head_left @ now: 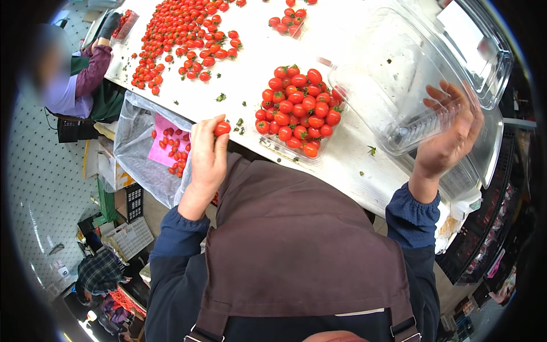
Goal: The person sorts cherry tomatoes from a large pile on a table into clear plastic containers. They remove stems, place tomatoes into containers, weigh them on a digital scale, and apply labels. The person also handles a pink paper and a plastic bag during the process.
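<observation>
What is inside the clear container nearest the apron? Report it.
A heap of red tomatoes, some with green calyxes, fills the clear container. The heap covers the container's bottom and any lower layers.

Left hand (pixel 208 153): one red tomato (pixel 222 128) pinched between my thumb and fingers, near the table edge, above a clear-lined bin (pixel 132 149). Right hand (pixel 447 139): fingers spread against clear plastic containers (pixel 373 85); grip unclear. Between my hands, a heaped clear punnet (pixel 277 149) of tomatoes. Loose tomato pile (pixel 176 31), far left of the white table (pixel 253 68).
</observation>
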Demonstrator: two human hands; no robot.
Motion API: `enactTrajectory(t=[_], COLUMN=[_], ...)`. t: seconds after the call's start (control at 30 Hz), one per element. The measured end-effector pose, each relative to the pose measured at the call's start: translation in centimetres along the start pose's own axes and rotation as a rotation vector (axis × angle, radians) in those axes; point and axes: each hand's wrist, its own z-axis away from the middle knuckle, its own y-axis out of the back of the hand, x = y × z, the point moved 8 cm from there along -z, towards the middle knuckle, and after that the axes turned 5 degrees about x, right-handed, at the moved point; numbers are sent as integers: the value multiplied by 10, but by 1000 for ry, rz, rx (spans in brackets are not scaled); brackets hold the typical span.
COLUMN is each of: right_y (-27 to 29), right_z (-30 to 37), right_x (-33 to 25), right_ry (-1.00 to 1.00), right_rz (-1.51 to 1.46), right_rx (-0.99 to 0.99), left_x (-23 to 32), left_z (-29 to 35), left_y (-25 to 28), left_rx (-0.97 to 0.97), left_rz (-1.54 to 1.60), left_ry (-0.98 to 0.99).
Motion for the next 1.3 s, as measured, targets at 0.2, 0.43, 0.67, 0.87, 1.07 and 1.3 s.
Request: enactTrajectory(t=[0.2, 0.43, 0.67, 0.87, 1.07, 1.3], right_y=[2, 1, 5, 10, 8, 5], right_z=[-2, -2, -7, -5, -6, -5], right_x=[-1, 3, -7, -7, -2, -2], right_ry=[57, 14, 11, -22, -17, 2], right_rz=[2, -8, 32, 68, 63, 1], right_rx=[-28, -7, -3, 5, -12, -3], left_x=[-84, -77, 57, 99, 87, 90], left_z=[35, 31, -35, -34, -10, -21], left_y=[71, 57, -56, -113, -98, -102], left_rx=[197, 133, -86, -221, -300, -201], left_rz=[-272, -395, 53, -19, 27, -141], left_ry=[219, 113, -235, -469, -432, -364])
